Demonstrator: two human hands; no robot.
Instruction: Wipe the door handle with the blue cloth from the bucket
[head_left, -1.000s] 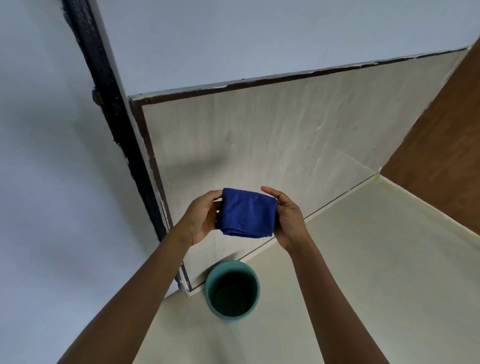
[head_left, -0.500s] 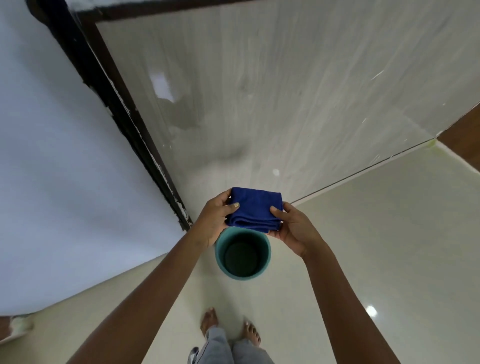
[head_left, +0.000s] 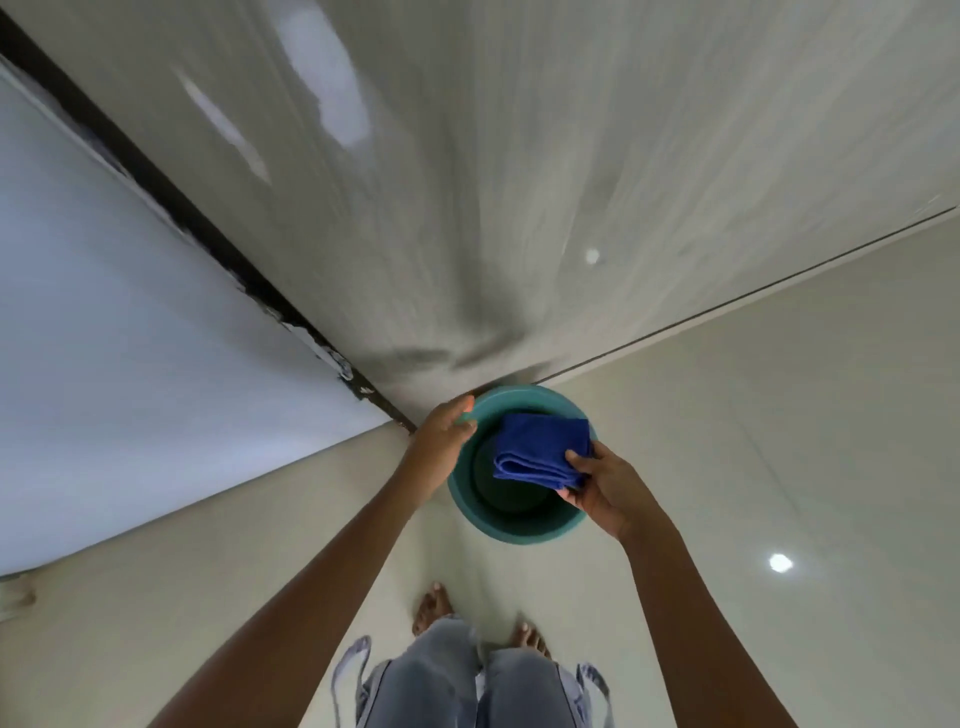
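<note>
A folded blue cloth (head_left: 540, 449) hangs over the mouth of a teal bucket (head_left: 511, 530) that stands on the floor by the foot of the pale door (head_left: 467, 182). My right hand (head_left: 602, 486) pinches the cloth's near right corner. My left hand (head_left: 441, 436) rests on the bucket's left rim, thumb over the edge, no longer on the cloth. The door handle is out of view. The bucket's inside looks dark; I cannot tell whether it holds water.
A dark door frame (head_left: 208, 223) runs diagonally from the upper left down to the bucket, with a white wall (head_left: 130, 338) to its left. The glossy cream floor (head_left: 779, 441) spreads right. My bare feet (head_left: 434, 605) and jeans stand just behind the bucket.
The view tipped down from the door to the floor. Both hands lowered the cloth to the bucket; my left hand let go of the cloth and took the rim.
</note>
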